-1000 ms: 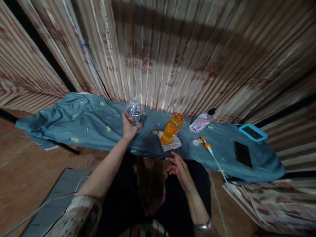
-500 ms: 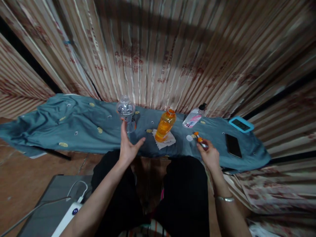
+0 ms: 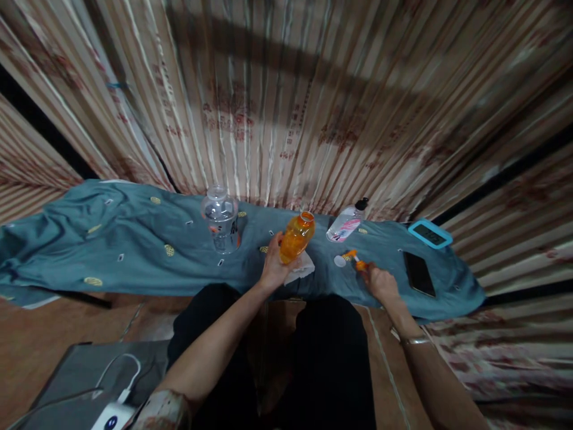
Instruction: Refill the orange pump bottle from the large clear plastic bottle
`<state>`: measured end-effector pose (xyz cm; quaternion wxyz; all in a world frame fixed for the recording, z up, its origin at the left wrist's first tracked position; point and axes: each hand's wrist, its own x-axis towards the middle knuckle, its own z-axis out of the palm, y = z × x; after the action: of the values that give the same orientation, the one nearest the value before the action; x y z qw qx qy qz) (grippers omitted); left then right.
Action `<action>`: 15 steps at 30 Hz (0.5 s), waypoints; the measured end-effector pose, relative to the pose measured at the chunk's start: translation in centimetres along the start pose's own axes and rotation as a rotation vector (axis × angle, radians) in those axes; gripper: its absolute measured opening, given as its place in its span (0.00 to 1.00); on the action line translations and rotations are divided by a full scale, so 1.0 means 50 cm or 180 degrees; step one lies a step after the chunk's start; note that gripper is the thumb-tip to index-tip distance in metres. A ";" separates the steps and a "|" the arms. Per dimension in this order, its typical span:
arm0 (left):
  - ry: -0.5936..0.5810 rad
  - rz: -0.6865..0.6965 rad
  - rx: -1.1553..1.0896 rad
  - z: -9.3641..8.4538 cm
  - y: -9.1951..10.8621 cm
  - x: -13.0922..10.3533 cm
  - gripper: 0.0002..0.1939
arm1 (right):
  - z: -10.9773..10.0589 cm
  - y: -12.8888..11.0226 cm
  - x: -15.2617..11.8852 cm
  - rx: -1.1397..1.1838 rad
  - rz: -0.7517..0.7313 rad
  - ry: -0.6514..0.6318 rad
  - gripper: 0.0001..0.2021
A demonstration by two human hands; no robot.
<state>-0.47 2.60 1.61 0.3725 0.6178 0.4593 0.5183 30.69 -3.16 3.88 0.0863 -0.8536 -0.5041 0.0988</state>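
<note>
My left hand point(image 3: 274, 266) is closed around the lower part of an orange see-through bottle point(image 3: 299, 236), which has an open mouth and tilts to the right. Beneath it, a white tissue point(image 3: 303, 270) lies on the cloth. In my right hand point(image 3: 379, 283) is an orange pump head point(image 3: 359, 263), its nozzle pointing up and left; my fingers cover its lower end. A small white disc point(image 3: 339, 261) lies just left of the pump head. Farther left stands a clear, open plastic bottle point(image 3: 222, 222), with neither hand on it.
A clear bottle with a black pump top point(image 3: 347, 222) stands toward the back. At the right are a blue-framed digital clock point(image 3: 430, 233) and a black phone point(image 3: 419, 273). A green-blue cloth point(image 3: 134, 239) covers the narrow table, with a striped curtain point(image 3: 268, 107) behind.
My left hand has moved right from the clear plastic bottle and taken hold of the orange bottle. My right hand still holds the pump head, now turned slightly. The view has shifted a little.
</note>
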 end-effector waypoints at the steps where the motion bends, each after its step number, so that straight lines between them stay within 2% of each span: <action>1: 0.0011 -0.0040 0.0034 -0.001 -0.001 0.002 0.43 | -0.020 0.007 -0.005 0.0072 -0.0048 0.0109 0.17; 3: 0.0005 -0.0104 0.0097 -0.003 0.001 0.007 0.39 | -0.077 0.022 -0.016 0.0304 -0.0170 0.0447 0.16; 6: -0.0028 -0.0102 0.0092 -0.006 0.007 0.013 0.35 | -0.195 0.031 -0.037 0.0929 -0.0432 0.1201 0.16; 9: -0.0081 -0.0139 -0.0007 -0.011 0.012 0.017 0.36 | -0.315 0.004 -0.064 0.1976 -0.0890 0.1993 0.20; 10: -0.0119 -0.0158 -0.0062 -0.013 0.013 0.018 0.36 | -0.348 -0.012 -0.072 0.2362 -0.1077 0.2173 0.18; 12: -0.0230 -0.0206 -0.0192 -0.017 0.012 0.021 0.35 | -0.395 -0.051 -0.085 0.3012 -0.1431 0.2399 0.10; 14: -0.0339 -0.0238 -0.0320 -0.021 0.009 0.025 0.33 | -0.420 -0.089 -0.091 0.3557 -0.1744 0.2565 0.10; 15: -0.0374 -0.0247 -0.0377 -0.022 0.006 0.027 0.33 | -0.426 -0.106 -0.092 0.3754 -0.1845 0.2517 0.10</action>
<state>-1.45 3.76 2.50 0.4545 0.6057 0.4288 0.4926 29.52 -5.68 26.12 0.7238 -0.4719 -0.5032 0.0122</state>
